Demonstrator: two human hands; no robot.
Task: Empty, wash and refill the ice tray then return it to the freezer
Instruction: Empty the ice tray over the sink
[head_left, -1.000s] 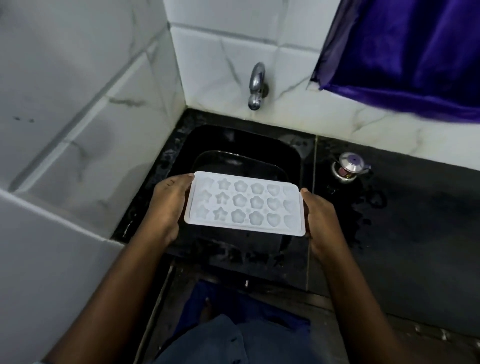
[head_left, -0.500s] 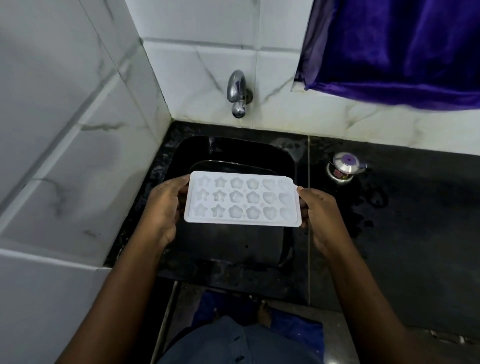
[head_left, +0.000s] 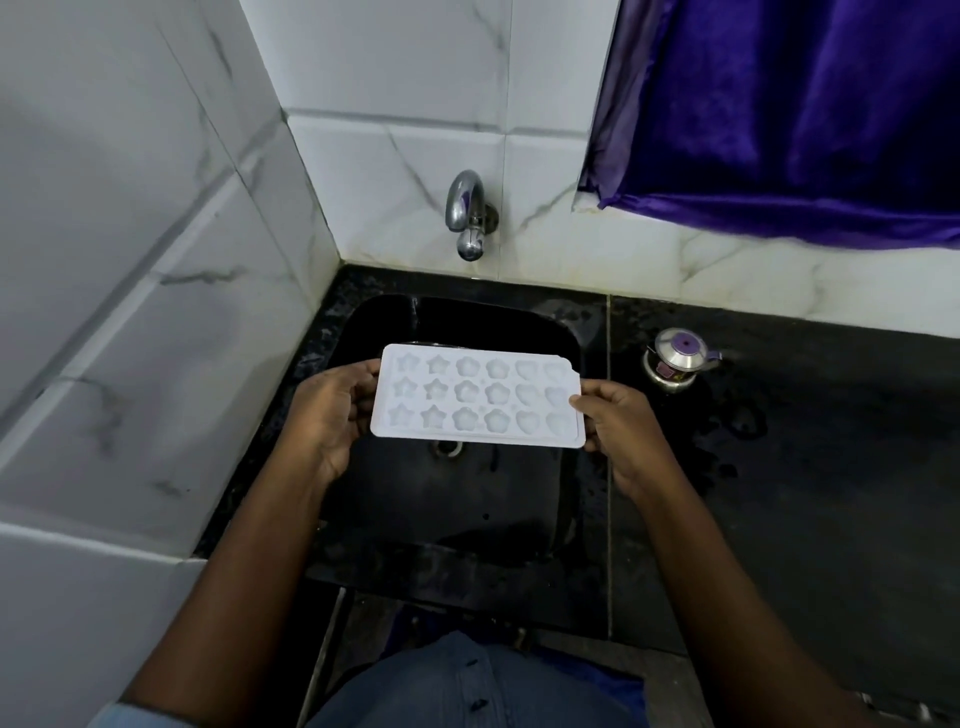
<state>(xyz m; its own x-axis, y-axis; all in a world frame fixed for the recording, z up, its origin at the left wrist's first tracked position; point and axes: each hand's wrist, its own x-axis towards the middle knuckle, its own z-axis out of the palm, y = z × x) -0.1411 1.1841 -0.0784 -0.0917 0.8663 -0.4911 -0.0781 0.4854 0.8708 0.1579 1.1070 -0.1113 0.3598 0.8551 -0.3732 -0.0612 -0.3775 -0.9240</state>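
While I watch through the head camera, the left hand grips the short left end of the white ice tray, fingers curled round its edge; the right hand pinches the opposite end. Tray held moulds-up above the black sink, drain showing just below its near edge. Beyond: steel tap on the tiled wall, small steel pot on the wet counter to the right, purple curtain above

Your way to the tap at upper centre stays open above the sink; a wall crowds frame left.
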